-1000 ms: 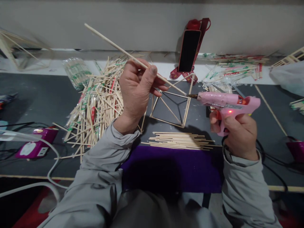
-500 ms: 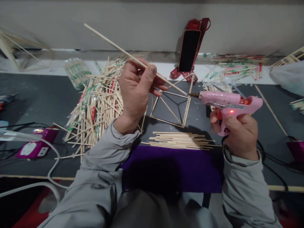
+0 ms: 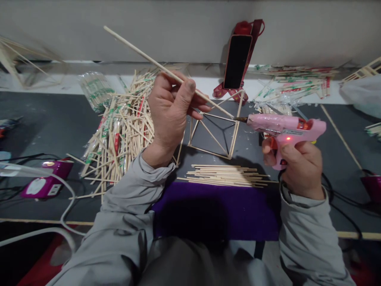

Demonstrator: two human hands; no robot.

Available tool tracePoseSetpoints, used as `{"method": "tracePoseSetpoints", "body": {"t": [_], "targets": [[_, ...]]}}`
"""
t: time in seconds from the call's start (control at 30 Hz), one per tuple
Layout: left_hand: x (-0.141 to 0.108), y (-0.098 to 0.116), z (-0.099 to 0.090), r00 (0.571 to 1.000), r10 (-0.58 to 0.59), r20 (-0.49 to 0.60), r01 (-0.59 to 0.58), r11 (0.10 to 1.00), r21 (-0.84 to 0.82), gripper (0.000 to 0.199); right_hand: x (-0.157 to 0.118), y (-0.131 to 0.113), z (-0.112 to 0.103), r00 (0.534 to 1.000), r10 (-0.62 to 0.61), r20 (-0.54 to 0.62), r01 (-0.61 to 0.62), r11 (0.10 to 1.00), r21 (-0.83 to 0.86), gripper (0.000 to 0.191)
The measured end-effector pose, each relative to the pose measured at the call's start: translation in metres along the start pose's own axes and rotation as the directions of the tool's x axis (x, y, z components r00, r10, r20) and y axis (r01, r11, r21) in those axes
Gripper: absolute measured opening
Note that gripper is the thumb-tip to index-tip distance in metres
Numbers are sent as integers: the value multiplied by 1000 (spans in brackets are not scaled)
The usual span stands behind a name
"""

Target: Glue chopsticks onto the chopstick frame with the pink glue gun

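Head view: before us, a grey wall stands behind a dark grey tabletop with a white strip along its far side. To our left on it, a big pile of wooden sticks lies crisscrossed, some in clear, green-printed wrappers. Nearest our body is a purple sheet, partly in shadow. Beyond it, on the tabletop, a stick frame stands with a diagonal across one side.

Our right hand has its fingers wrapped around the handle of a pink glue gun, which we hold pointing left. Our left hand has thumb and fingers clamped on one long stick, which slants from upper left down toward the gun, raised in front of the frame.

A loose row of sticks lies between frame and sheet. A dark-screened phone leans upright past the frame. The gun's nozzle sits right at the held stick's lower end, seemingly touching it. On the gun's side, we see a small red light glowing.
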State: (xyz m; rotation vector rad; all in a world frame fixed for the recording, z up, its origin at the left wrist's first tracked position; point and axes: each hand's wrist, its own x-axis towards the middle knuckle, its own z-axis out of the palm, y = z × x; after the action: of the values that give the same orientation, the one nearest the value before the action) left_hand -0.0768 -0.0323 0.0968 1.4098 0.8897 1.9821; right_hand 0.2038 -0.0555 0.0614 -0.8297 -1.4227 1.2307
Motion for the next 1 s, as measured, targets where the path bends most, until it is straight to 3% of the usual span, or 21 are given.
{"method": "tracePoseSetpoints", "body": {"t": [0.63, 1.0], "targets": [[-2, 5, 2, 999, -48, -12, 48, 998, -41, 29, 2, -2, 1, 1000, -22, -13, 23, 999, 48, 13], [-2, 3, 1, 1000, -9, -8, 9, 1000, -22, 25, 2, -4, 2, 1000, -3, -4, 3, 999, 33, 14]]}}
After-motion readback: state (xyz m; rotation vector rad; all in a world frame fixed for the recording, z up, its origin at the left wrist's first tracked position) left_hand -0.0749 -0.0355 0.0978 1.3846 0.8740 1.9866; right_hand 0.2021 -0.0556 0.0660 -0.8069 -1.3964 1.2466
